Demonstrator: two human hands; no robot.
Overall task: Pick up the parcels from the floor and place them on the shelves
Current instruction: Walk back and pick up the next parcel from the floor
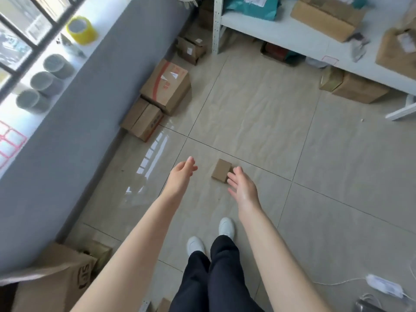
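Floor (258, 113): parcel (221, 170) seemingly touching right fingers (234, 176).

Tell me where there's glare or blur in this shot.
Head view: window glare streaks the glossy floor tiles left of the left hand; the tape rolls on the sill and the shelf parcels look soft and smeared; wide-angle lens bends the edges; the small box by the right hand stays fairly sharp.

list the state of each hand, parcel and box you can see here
left hand: open, empty
right hand: open, empty, beside the parcel
small flat brown cardboard parcel: closed, flat on the floor
large red-printed cardboard box: closed, by the wall
long cardboard box on the white shelf: closed
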